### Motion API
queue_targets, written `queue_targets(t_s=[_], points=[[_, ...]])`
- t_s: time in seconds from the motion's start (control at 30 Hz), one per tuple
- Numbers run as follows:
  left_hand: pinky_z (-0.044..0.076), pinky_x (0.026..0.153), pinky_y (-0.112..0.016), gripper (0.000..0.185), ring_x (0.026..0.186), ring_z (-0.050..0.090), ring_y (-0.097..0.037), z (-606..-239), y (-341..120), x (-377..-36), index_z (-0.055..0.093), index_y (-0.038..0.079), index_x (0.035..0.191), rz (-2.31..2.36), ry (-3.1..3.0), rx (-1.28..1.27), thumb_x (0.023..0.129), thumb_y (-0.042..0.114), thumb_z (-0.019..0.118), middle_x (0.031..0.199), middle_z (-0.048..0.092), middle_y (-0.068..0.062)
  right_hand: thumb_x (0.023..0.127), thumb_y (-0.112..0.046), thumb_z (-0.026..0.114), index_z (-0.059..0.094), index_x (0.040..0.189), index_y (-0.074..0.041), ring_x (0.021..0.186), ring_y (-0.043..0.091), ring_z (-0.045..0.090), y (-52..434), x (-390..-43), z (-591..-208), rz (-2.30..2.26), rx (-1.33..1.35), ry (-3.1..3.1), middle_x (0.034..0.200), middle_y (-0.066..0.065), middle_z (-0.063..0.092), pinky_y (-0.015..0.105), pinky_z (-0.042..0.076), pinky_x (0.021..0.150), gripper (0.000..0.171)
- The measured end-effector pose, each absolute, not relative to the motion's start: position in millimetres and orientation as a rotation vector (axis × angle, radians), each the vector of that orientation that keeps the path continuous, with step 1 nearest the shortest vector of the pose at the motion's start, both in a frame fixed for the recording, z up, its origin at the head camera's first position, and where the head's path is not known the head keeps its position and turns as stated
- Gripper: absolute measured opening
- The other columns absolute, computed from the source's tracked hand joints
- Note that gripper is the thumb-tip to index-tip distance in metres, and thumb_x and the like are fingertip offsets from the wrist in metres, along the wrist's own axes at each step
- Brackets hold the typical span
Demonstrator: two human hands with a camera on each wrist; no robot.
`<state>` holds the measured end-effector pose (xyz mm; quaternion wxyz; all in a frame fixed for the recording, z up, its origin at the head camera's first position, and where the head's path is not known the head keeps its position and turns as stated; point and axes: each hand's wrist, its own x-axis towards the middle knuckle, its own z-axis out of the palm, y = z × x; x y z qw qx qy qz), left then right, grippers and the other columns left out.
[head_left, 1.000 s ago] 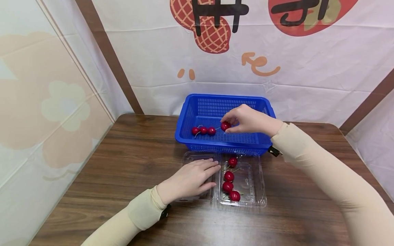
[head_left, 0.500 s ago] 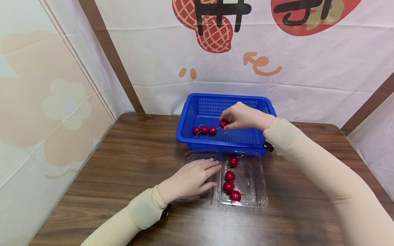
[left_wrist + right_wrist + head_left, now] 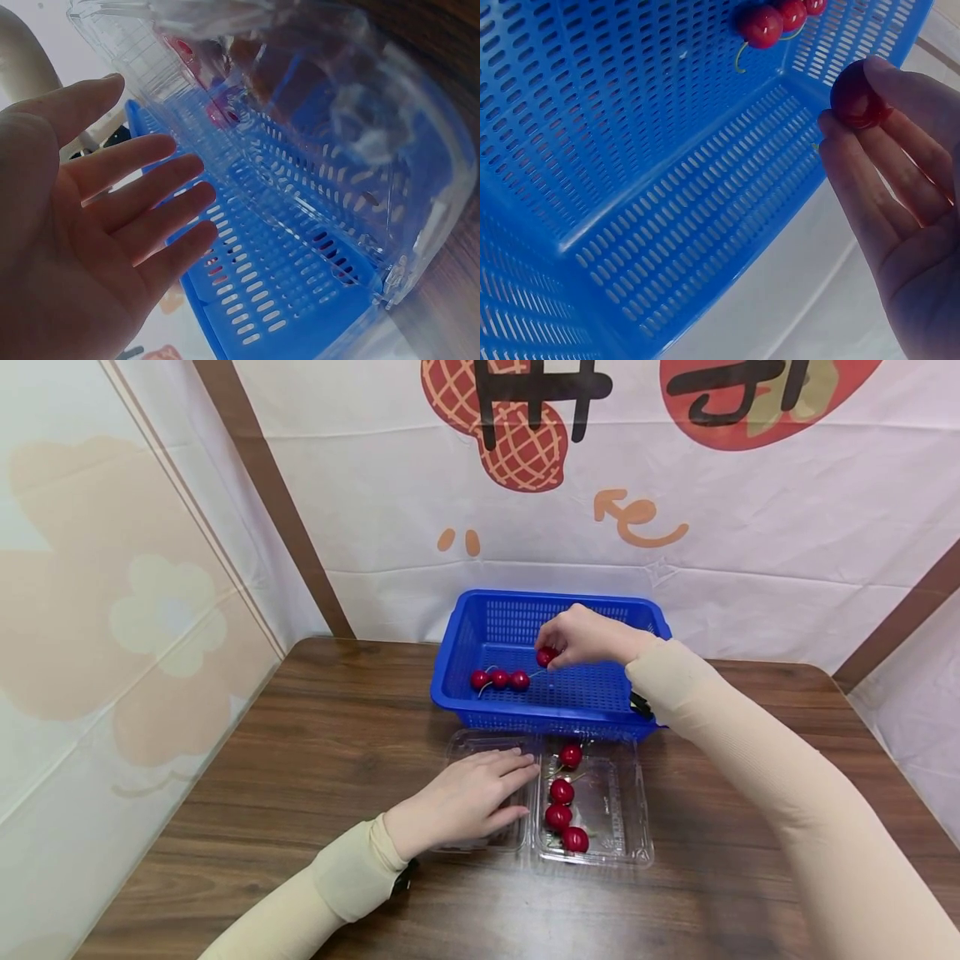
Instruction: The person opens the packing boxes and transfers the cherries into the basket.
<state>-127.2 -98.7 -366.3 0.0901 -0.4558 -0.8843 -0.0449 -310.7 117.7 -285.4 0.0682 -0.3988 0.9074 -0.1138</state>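
While the left hand [image 3: 463, 800] lay flat with fingers spread on the clear clamshell box [image 3: 600, 847], the right hand [image 3: 588, 637] pinched a red cherry [image 3: 546, 656] over the far blue basket [image 3: 480, 618], right of three cherries [image 3: 499, 678].

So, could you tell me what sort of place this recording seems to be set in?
Probably a staged tabletop set, not a real kitchen: a wooden table is enclosed by printed cloth backdrops with cartoon fruit, and on it stand only a blue basket and a clear clamshell box of cherries.
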Motion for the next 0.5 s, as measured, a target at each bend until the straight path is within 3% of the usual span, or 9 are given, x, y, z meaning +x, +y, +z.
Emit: queue_targets(t_s=[0.5], points=[[0.041, 0.108, -0.034, 0.05, 0.127, 0.052, -0.024, -368, -96, -128, 0.057, 0.009, 0.131, -0.13, -2.627, -1.351, 0.092, 0.04, 0.058, 0.134, 0.057, -0.007, 0.078, -0.013, 0.077, 0.069, 0.105, -0.008, 0.092, 0.02, 0.067, 112, -328, -291, -0.379, -1.048, 2.719, 0.102, 0.009, 0.071, 0.037, 0.056, 0.085, 0.029]])
